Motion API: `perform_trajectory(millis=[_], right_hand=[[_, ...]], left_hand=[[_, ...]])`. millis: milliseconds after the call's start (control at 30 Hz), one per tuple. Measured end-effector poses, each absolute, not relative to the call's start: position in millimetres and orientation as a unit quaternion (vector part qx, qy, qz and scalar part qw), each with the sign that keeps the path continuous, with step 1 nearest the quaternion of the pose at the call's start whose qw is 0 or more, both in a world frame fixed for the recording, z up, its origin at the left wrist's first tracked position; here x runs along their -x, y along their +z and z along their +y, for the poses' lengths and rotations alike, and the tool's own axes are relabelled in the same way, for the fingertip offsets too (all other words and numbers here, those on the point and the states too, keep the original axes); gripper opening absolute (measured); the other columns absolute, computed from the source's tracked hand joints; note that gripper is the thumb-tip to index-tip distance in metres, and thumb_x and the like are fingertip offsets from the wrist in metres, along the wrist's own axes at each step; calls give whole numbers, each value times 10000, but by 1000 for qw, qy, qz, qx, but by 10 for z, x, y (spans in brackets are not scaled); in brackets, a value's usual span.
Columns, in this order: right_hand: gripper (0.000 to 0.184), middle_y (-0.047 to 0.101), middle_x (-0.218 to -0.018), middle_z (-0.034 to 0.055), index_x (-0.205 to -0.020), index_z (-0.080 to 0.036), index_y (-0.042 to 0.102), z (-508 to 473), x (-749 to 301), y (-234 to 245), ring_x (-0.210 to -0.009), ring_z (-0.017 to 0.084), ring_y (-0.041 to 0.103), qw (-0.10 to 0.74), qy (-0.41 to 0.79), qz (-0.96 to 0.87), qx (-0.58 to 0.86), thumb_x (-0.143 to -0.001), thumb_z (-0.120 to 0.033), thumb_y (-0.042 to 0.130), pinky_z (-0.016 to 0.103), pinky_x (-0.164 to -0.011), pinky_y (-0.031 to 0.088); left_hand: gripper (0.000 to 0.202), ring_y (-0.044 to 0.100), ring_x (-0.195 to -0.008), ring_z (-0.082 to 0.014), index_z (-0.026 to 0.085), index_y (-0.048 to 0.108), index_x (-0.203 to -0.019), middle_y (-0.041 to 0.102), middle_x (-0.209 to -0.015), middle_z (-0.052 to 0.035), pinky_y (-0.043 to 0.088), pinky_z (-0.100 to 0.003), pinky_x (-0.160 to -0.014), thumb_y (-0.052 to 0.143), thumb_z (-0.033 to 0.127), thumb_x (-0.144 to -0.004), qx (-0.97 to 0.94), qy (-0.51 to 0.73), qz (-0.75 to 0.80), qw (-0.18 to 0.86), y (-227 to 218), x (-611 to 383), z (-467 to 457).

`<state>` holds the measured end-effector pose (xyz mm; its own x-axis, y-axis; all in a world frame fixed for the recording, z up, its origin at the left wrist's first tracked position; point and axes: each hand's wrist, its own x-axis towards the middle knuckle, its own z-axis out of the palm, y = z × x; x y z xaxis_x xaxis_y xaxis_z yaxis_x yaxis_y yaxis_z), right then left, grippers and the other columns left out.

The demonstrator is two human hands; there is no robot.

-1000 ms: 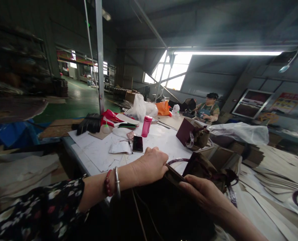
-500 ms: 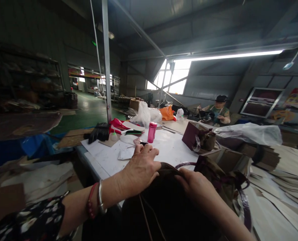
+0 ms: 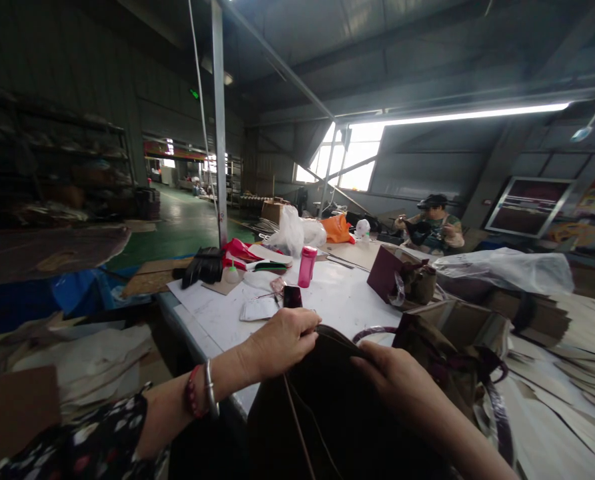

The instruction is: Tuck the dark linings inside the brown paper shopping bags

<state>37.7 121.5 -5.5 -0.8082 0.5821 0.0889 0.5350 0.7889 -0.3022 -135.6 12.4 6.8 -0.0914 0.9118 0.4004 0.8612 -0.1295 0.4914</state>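
A dark bag (image 3: 337, 407) fills the bottom middle of the view, its rim curving up between both hands and its lower part lost in shadow. At the rim's left end, my left hand (image 3: 282, 343) is closed, thumb and fingers pinching the edge. My right hand (image 3: 392, 370) grips the same rim farther right, thumb on the near side; its other fingers are partly hidden. Just beyond the left hand, a dark phone-like object (image 3: 292, 297) lies beside a white paper pad (image 3: 259, 309). A pink bottle (image 3: 306, 267) stands behind them.
Right of my hands are a brown bag with purple trim (image 3: 440, 353) and an upright purple box-shaped bag (image 3: 385, 273). Stacked sheets (image 3: 567, 393) cover the right side. Clear plastic (image 3: 507, 267) lies behind. A co-worker (image 3: 432, 227) sits at the far right; a metal post (image 3: 219, 127) rises left.
My left hand has lowered onto the rim, its raised fingers now folded together, and the phone-like object shows more fully. My right hand keeps its grip. The view has shifted slightly.
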Motion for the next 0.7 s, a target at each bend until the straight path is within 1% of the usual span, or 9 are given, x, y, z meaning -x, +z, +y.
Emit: perform_trajectory(millis=[133,333,533,700], right_hand=[[193,553,-636,15,-688,-203,460,1257,-370,-66,-604,160,520,79,162,-944,276,-822,-320,386,241,-559,325],[226,540,-643,15,-704,-201,475,1298,-370,-50,-603,162,502,64,207,-941,259,-815,-354,350,244,-547,328],[241,534,-646,14,-708,-199,473,1354,-353,-59,-608,160,495,65,228,-938,254,-814,-368,339,244,-553,340],[256,513,-633,5,-701,-197,466,1375,-369,-70,-588,149,476,63,238,-938,245,-821,-382,335,238,-545,341]], left_hand=[[138,496,-613,-101,144,612,-771,568,-661,15,334,-194,-572,479,120,-748,-695,308,647,51,84,1453,185],[102,533,-663,-115,135,602,-724,602,-702,-11,357,-190,-609,503,133,-750,-708,266,653,32,138,1508,269],[103,535,-649,-111,132,576,-692,600,-677,-14,340,-188,-583,498,137,-760,-723,234,650,14,166,1515,334],[120,512,-610,-92,130,537,-642,576,-636,2,323,-175,-555,493,124,-754,-722,235,651,17,190,1515,367]])
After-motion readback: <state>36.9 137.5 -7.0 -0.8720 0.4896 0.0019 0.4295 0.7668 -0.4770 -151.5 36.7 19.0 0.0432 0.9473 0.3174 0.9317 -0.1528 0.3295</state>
